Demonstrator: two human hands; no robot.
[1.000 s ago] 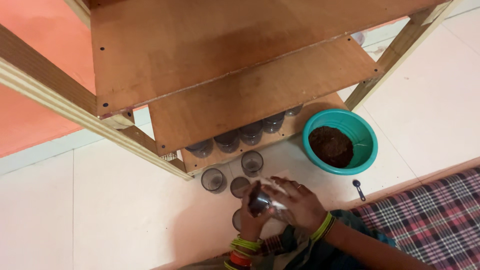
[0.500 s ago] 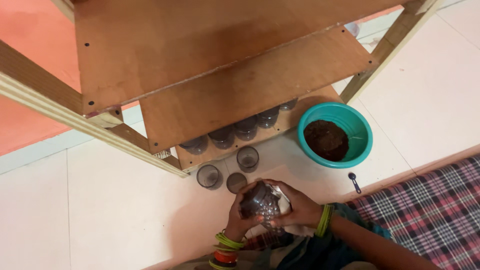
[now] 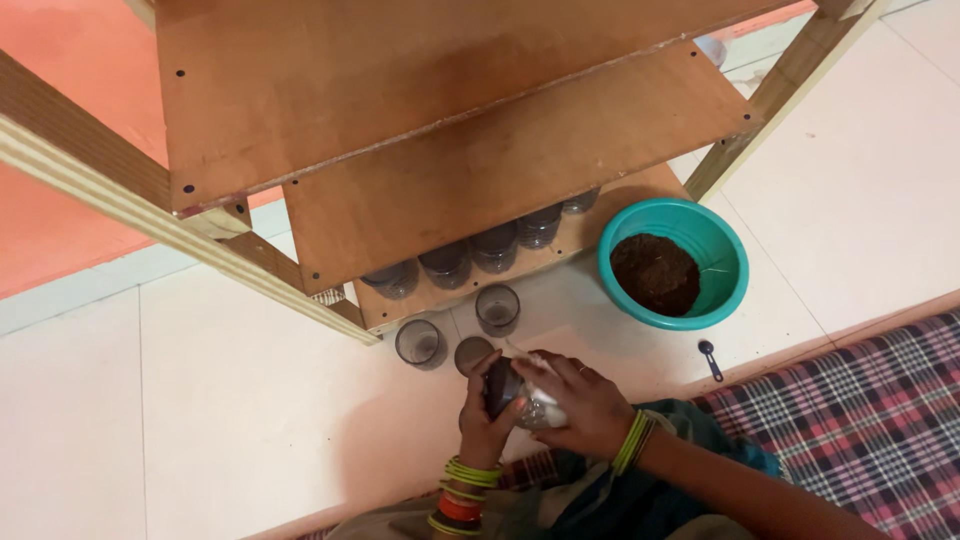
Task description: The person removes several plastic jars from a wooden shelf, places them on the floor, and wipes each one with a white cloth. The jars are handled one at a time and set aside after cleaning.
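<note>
- Your left hand point(image 3: 487, 415) wraps around the near-left side of a small clear cup point(image 3: 518, 395), fingers curled shut against its wall, and the cup lies tilted on its side between your palms rather than standing.
- Your right hand point(image 3: 577, 405) closes over the same cup from the right, fingers bent across its top; something white shows under them, but you cannot tell what it is.
- The cup is held low in the scene, just above the pale tiled floor point(image 3: 230, 420), and its inside looks dark (soil-coloured, though the grip hides most of it).
- Just beyond your hands, three more clear cups stand upright on the floor: one point(image 3: 418, 343) to the left, one point(image 3: 473, 354) nearest your fingers, one point(image 3: 497, 309) a little farther off. Each shows a dark layer at the bottom.
- Farther still, a row of similar cups point(image 3: 470, 262) stands on the lowest board of the wooden shelf point(image 3: 520, 170), partly hidden under the board above.
- To the right, a teal bowl point(image 3: 722, 300) sits on the floor holding a mound of dark brown soil point(image 3: 655, 272) that fills only part of it.
- Near the bowl, on its near side, a small blue measuring spoon point(image 3: 709, 359) lies on the tiles, just beside the edge of a checked cloth point(image 3: 860, 410).
</note>
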